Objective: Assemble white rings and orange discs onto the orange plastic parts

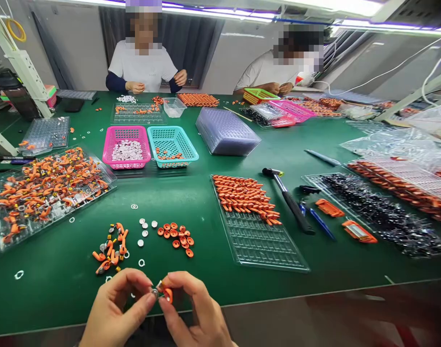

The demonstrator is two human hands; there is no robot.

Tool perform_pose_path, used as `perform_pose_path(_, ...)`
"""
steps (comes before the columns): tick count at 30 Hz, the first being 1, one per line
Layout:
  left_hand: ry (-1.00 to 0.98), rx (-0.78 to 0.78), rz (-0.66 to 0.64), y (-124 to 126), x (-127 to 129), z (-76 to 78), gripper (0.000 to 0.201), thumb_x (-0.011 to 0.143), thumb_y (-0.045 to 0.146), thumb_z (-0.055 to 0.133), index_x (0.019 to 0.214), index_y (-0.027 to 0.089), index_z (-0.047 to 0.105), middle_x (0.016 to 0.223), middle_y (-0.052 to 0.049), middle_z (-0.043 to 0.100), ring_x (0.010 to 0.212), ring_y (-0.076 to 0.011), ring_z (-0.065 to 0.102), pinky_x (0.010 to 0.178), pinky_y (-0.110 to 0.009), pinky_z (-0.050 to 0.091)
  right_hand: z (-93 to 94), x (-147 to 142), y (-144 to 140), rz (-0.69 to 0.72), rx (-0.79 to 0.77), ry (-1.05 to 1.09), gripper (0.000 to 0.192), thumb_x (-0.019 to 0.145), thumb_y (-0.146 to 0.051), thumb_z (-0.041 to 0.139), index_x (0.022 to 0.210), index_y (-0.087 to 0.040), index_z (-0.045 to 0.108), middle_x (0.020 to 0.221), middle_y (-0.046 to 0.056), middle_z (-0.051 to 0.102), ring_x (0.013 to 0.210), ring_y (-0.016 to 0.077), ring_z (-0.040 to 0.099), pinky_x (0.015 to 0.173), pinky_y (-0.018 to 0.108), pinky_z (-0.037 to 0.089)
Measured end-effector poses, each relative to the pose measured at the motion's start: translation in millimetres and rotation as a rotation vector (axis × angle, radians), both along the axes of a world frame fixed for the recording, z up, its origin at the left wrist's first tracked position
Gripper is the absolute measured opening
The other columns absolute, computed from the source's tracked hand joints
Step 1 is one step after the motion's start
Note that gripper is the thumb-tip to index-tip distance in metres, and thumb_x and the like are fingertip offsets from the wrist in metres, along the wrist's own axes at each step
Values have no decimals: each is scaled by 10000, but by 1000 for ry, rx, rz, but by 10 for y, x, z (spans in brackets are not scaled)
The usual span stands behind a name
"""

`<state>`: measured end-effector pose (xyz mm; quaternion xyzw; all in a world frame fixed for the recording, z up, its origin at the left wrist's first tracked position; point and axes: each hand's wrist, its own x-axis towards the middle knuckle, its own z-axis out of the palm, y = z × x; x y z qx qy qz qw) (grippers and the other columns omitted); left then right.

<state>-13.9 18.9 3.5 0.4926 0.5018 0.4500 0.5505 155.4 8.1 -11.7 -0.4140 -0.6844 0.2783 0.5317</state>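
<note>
Close to the table's front edge, my left hand [121,306] pinches a small round silvery part [155,292] between thumb and forefinger. Touching or nearly touching it, my right hand [194,308] grips an orange curved plastic piece [168,295] with a yellowish bit at its top. Just beyond my hands lies a small heap of orange curved pieces [113,250]. To its right are several white round discs [144,233] and a cluster of orange round caps [176,233]. Thin white rings [141,262] are scattered about.
At left, a clear tray [108,180] carries many orange pieces. Pink [105,156] and turquoise [196,155] baskets stand beyond, beside stacked clear trays [227,132]. Rightward are a part-filled tray [263,250], a hammer [294,209] and black parts [382,212]. Two people sit opposite.
</note>
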Motion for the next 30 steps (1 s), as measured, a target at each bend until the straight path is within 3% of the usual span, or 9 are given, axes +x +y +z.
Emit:
perform_pose_path(2, 142, 231, 29, -34, -8, -4, 78, 805, 167, 727, 828, 237, 702, 775, 27, 726, 721, -135, 690, 691, -172, 560, -17, -16, -11, -36, -30, 4, 374, 843, -36, 568, 1166, -215, 506, 902, 38, 651, 697, 151, 663, 659, 237, 581)
perform_pose_path(5, 321, 571, 6, -64, -29, -7, 262, 801, 41, 686, 969, 242, 678, 867, 20, 749, 801, -145, 717, 776, -200, 571, 10, -22, 14, -38, -6, -39, 214, 839, -44, 543, 965, -217, 527, 734, -10, 579, 564, 126, 568, 519, 215, 504)
perform_pose_path(8, 400, 786, -4, -73, -36, -10, 349, 781, -20, 677, 1040, 213, 657, 877, 0, 755, 827, -161, 717, 772, -228, 586, 72, -9, 54, -19, 31, -88, 179, 831, -36, 540, 886, -207, 542, 667, -17, 548, 542, 127, 535, 480, 213, 447)
perform_pose_path(12, 436, 756, 17, -92, -31, -32, 410, 767, -20, 693, 1067, 252, 633, 876, 13, 761, 826, -172, 722, 755, -250, 597, 108, 0, 73, 21, 49, -116, 216, 836, -16, 542, 956, -187, 597, 718, 30, 612, 606, 154, 587, 541, 236, 492)
perform_pose_path(16, 447, 722, 5, -109, -26, -46, 434, 768, -6, 697, 1083, 284, 624, 890, 14, 765, 848, -188, 723, 767, -268, 596, 94, -3, 77, 2, 68, -128, 184, 844, -28, 538, 909, -196, 576, 699, 21, 582, 592, 153, 570, 531, 240, 483)
perform_pose_path(23, 514, 671, 17, -86, 28, 63, 362, 799, 19, 599, 1051, 278, 613, 893, 9, 745, 835, -179, 709, 800, -262, 559, 116, 25, 114, 9, 119, -274, 173, 866, -37, 497, 857, -209, 510, 687, 20, 558, 612, 166, 537, 538, 256, 465)
perform_pose_path(30, 665, 810, -98, 32, 40, 103, 350, 781, 8, 523, 1041, 242, 549, 812, 4, 714, 712, -151, 688, 727, -236, 533, 121, 61, 160, 57, 175, -367, 185, 872, -30, 474, 848, -212, 495, 687, 26, 571, 613, 179, 514, 534, 276, 451)
